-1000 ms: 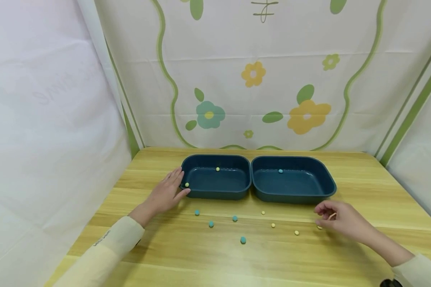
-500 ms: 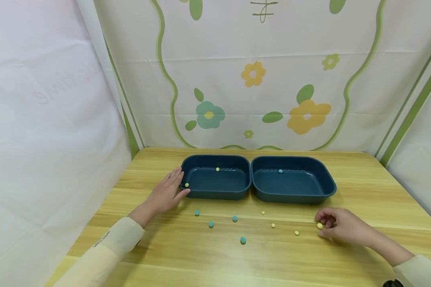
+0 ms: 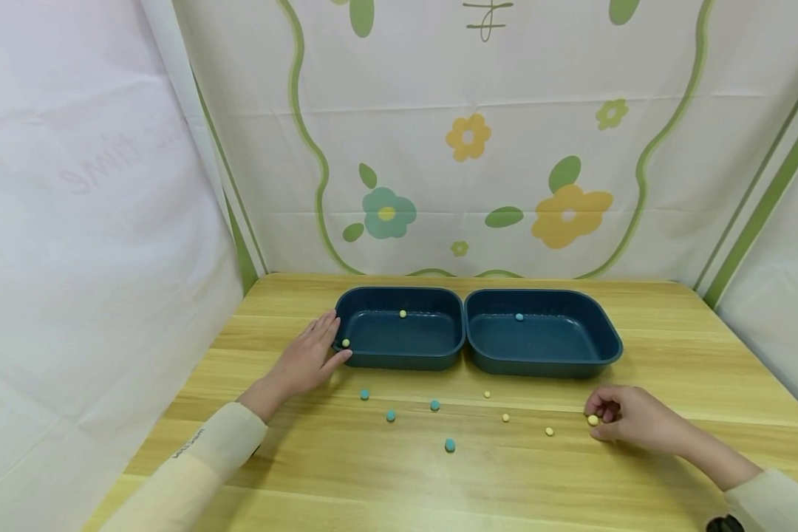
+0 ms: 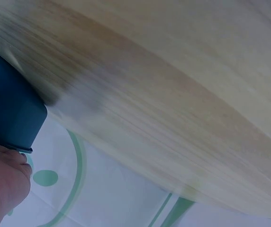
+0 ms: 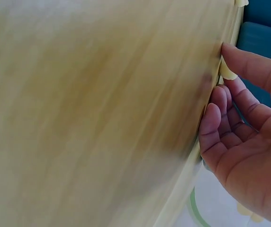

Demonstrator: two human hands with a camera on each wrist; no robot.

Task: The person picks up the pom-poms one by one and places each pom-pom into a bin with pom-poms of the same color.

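My right hand (image 3: 638, 420) is low over the table at the right, thumb and index finger pinching a small round yellow piece (image 3: 593, 420). In the right wrist view that yellow piece (image 5: 228, 71) shows between thumb and index fingertip, the other fingers curled below. My left hand (image 3: 306, 355) rests with extended fingers against the left end of the left dark blue tray (image 3: 399, 362), its thumb at the front rim. Two yellow pieces lie in this tray. The right dark blue tray (image 3: 545, 369) holds one blue piece (image 3: 519, 317).
On the wooden table (image 3: 505, 488), several blue pieces (image 3: 435, 406) lie before the left tray. Three more yellow pieces (image 3: 505, 418) are spread left of my right hand. Both trays stand side by side near the back, before a flowered white cloth (image 3: 399, 133).
My right hand has gone from just beside the yellow piece to having it between thumb and index finger, with the fingers tipped lower. The left hand and trays have stayed put.
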